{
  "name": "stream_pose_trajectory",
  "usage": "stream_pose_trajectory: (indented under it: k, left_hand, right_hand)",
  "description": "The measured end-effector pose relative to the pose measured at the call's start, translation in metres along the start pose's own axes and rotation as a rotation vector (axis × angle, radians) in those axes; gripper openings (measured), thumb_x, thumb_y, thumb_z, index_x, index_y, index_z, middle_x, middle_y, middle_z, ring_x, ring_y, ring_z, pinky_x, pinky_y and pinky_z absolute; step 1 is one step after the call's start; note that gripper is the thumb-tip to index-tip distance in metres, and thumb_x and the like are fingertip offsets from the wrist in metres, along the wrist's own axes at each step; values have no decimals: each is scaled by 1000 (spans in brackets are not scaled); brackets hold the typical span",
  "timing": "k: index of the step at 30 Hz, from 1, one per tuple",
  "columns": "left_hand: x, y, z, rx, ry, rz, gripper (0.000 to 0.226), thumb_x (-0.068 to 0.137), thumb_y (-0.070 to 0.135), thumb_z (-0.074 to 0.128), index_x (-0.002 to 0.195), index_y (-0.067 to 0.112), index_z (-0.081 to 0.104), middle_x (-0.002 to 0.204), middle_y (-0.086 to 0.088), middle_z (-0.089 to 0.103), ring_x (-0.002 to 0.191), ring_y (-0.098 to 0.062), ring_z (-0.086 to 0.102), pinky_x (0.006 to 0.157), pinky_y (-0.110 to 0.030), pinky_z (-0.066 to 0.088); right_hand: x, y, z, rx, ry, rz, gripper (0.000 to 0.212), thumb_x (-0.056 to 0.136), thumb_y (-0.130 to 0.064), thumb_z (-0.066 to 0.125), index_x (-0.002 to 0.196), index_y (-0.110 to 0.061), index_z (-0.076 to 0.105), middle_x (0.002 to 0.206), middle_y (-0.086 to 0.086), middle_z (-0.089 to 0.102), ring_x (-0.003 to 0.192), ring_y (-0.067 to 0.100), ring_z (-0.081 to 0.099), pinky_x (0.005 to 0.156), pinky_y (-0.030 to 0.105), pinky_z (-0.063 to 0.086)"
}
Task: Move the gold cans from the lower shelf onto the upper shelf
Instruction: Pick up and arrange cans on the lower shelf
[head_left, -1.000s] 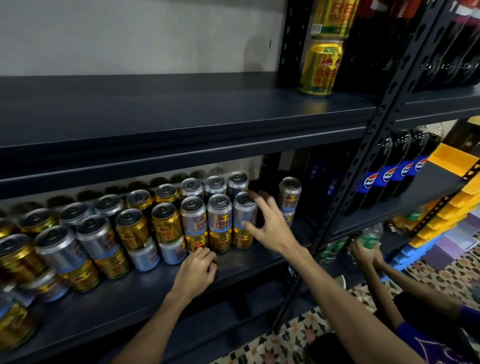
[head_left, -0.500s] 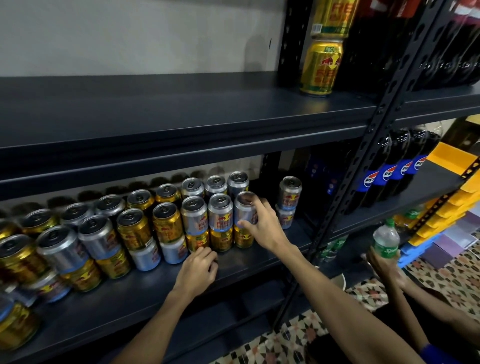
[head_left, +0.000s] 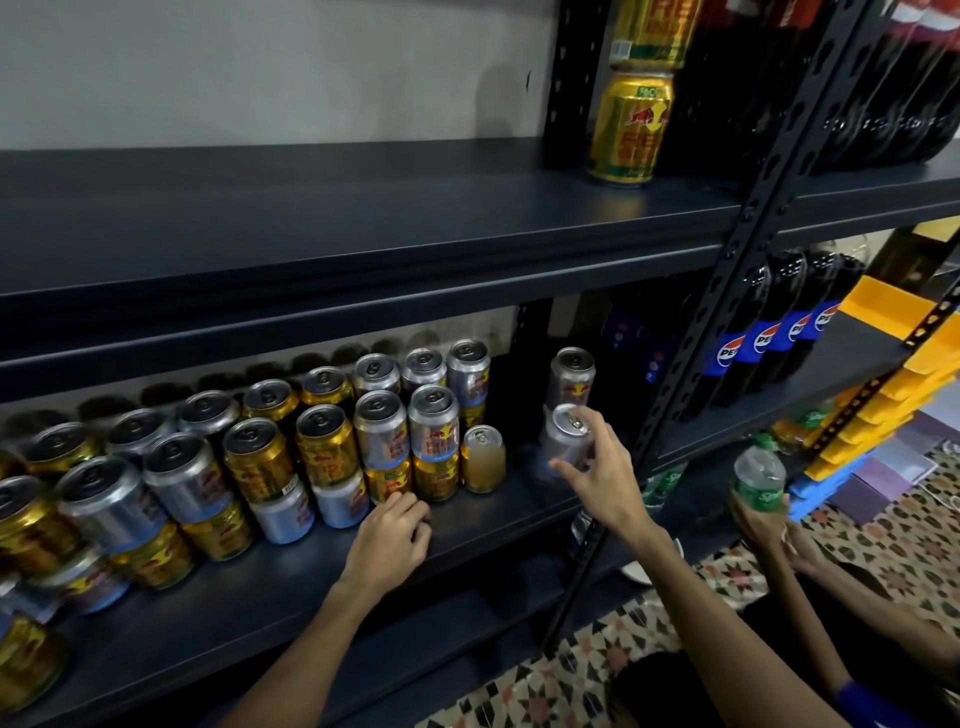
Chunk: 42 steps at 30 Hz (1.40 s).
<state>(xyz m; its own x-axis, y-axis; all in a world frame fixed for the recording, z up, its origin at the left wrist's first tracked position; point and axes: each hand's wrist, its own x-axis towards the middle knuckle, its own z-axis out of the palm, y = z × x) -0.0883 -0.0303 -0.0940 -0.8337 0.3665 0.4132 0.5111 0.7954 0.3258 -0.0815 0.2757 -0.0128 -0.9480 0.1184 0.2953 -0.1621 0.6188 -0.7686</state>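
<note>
Gold and silver cans stand stacked two high along the lower shelf (head_left: 291, 597). My right hand (head_left: 602, 475) grips a silver can (head_left: 563, 439) and holds it to the right of the rows, beside a silver stack (head_left: 571, 374). A single gold can (head_left: 483, 460) now stands uncovered at the right end of the front row. My left hand (head_left: 389, 540) rests on the shelf with curled fingers touching the base of a gold can (head_left: 387, 483). On the upper shelf (head_left: 363, 223), two gold cans (head_left: 629, 127) stand stacked at the right.
A perforated black upright (head_left: 727, 270) crosses just right of my right hand. Dark Pepsi bottles (head_left: 763, 338) fill the neighbouring shelf. Another person's hands (head_left: 769, 525) hold a green bottle (head_left: 758, 478) low at the right. Yellow bins (head_left: 893, 374) sit far right.
My right hand closed round the silver can on top of the right front stack and lifted it off to the right, exposing the gold can beneath. My left hand stayed put.
</note>
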Motion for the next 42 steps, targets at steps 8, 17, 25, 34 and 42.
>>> stream_pose_trajectory:
  k: [8,17,25,34,42]
  left_hand:
    - [0,1,-1,21,-2,6,21,84,21,43,75,16,61,78,7,55,77,-11,51,66,-24,42]
    - [1,1,-1,12,5,8,21,84,22,42,74,16,61,77,7,54,77,-10,49,66,-22,40]
    - [0,1,0,16,7,5,22,84,22,42,75,16,61,77,7,54,77,-11,51,67,-22,41]
    - [0,1,0,-3,8,-1,21,84,20,43,74,15,60,76,7,54,76,-10,49,64,-24,43]
    - [0,0,0,-2,4,-4,19,84,20,44,74,16,60,76,7,53,76,-11,49,64,-24,43]
  right_hand:
    - [-4,35,0,-7,-16,133,72,76,-4,82,126,-39,44,127,-3,59,109,18,60,93,40,50]
    - [4,45,4,-38,-41,126,67,81,-7,82,129,-35,47,125,0,56,106,18,58,90,32,47]
    - [2,46,4,-104,-67,106,73,81,-11,83,136,-36,41,119,2,55,100,19,57,89,36,49]
    - [-3,47,11,-114,-56,116,75,84,-8,77,141,-35,38,116,5,53,98,24,60,85,36,49]
    - [-4,48,8,-93,-71,132,74,85,-10,77,144,-32,37,124,7,50,108,24,53,89,31,41]
